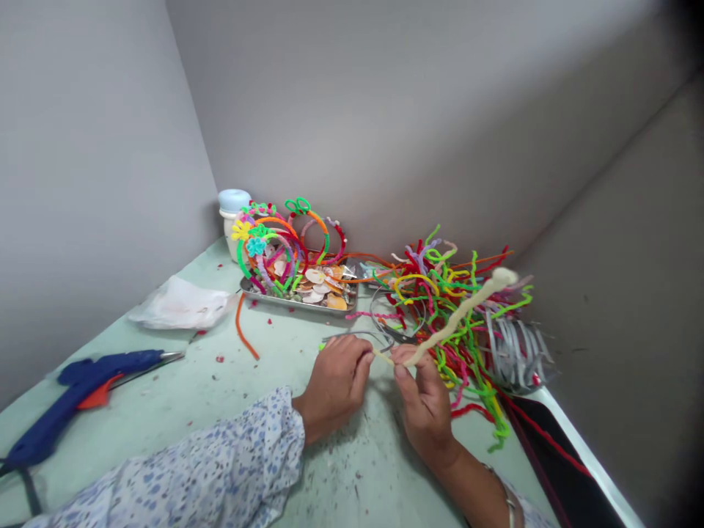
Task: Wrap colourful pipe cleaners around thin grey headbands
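Four o'clock from the view's centre, and here's the cream stem point(454, 320), fuzzy and matt! Seven: the sleeve point(220, 462), soft creased cloth. Eight: the glue gun point(82, 389), smooth blue plastic, its nozzle point(172, 356) shiny metal. Nine: the bag point(181, 304), crinkled translucent plastic. The tray point(297, 302) gleams, metallic; the tabletop point(220, 400) looks matt, speckled.
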The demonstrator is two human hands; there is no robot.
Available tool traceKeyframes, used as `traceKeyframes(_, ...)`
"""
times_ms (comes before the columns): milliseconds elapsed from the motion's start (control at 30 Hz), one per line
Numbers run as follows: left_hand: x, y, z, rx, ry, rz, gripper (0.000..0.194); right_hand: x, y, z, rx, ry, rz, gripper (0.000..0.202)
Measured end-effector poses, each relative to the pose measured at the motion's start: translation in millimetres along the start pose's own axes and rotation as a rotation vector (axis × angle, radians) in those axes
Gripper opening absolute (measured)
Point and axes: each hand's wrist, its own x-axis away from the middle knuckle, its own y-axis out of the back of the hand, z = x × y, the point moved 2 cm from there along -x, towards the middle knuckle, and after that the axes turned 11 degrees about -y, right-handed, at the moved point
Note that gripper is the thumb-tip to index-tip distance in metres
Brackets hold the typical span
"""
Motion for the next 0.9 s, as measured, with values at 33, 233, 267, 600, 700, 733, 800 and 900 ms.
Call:
traceKeyframes(33, 0.2, 0.1, 0.4, 0.009, 0.023, -0.007, 0.017, 0.4, -0.5, -1.1, -0.006, -0.017, -0.001, 0.01)
traceKeyframes(233, 1.4, -0.3, 1.4, 0.071, 0.116, -0.049, 0.019, 1.1, -4.9, -4.7, -0.055, -0.08, 0.03, 0.008)
traceKeyframes(267, 1.4, -0.4, 1.4, 0.079, 0.127, -0.054, 0.019, 1.0, -5.4, -4.9, -0.063, -0.084, 0.037, 0.008)
traceKeyframes(600, 3.6, 1.4, -0.4, 0.182, 0.211, -0.117, 0.019, -0.1, -7.9, -2.6, -0.051, -0.103, 0.096, 0.01)
traceKeyframes(700, 3.1, 2.7, -2.5, 0.222, 0.225, -0.139, 0.02, 0.0, -10.0, -1.6, -0.084, -0.155, 0.111, 0.013)
traceKeyframes(733, 2.8, 3.1, -3.4, 0.233, 0.229, -0.146, 0.02, 0.1, -10.7, -1.4, -0.094, -0.173, 0.117, 0.014)
traceKeyframes(800, 2.4, 3.7, -5.1, 0.252, 0.236, -0.158, 0.019, 0.1, -11.8, -1.1, -0.103, -0.192, 0.127, 0.014)
traceKeyframes(900, 2.2, 3.8, -6.6, 0.281, 0.251, -0.168, 0.019, -0.2, -12.0, -0.7, -0.101, -0.192, 0.127, 0.015)
